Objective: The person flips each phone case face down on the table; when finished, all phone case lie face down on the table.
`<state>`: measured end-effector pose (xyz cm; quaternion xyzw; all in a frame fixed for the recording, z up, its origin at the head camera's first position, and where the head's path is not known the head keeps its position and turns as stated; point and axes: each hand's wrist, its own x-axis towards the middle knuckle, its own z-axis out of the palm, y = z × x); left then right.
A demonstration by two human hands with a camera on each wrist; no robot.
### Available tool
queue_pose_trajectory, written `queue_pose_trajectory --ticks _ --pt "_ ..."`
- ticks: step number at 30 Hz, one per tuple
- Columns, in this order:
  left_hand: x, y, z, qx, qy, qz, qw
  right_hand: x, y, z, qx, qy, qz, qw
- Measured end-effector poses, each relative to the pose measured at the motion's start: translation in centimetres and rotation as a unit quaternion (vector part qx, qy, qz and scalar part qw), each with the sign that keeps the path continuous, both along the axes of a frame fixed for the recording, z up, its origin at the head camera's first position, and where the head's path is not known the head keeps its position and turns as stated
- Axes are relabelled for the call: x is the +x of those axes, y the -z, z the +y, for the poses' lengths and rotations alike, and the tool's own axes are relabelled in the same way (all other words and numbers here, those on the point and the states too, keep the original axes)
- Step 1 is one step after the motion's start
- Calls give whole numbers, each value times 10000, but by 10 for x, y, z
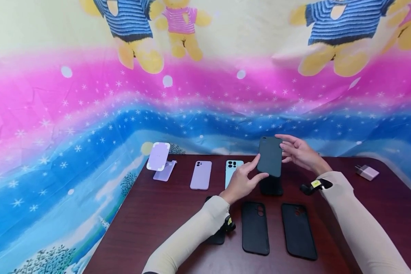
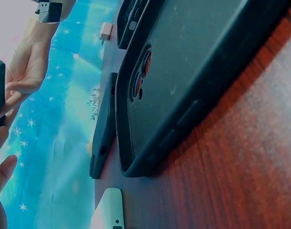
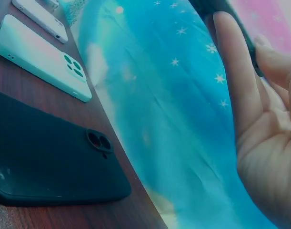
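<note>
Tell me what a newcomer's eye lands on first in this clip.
Probably the dark green phone case, held upright above the table's far side between the left hand and the right hand. Next, the loud pink-and-blue teddy-bear cloth behind, and the black cases lying flat on the dark wooden table.

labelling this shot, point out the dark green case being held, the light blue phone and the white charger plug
dark green case (image 1: 270, 156), head view, middle of its back
light blue phone (image 1: 231, 169), head view, upper back
white charger plug (image 1: 367, 172), head view, its body
</note>
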<state>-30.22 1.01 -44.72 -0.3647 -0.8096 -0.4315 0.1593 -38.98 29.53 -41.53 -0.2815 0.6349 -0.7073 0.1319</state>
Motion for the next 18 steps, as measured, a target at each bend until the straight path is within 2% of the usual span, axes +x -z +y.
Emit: queue_pose_trajectory --ticks 6,11,14,18 --pt "0 3 -1 7 -286 277 9992 5 -2 -5 510 797 397 9947" --pt "0 3 0 108 -388 417 9983 8 -3 -8 1116 1427 774 9804" --pt "1 1 2 173 -398 466 9980 9 -3 -9 1221 1671 886 9743" --pt "2 1 4 120 -466 721 9962 10 -1 -9 1296 1932 945 9680"
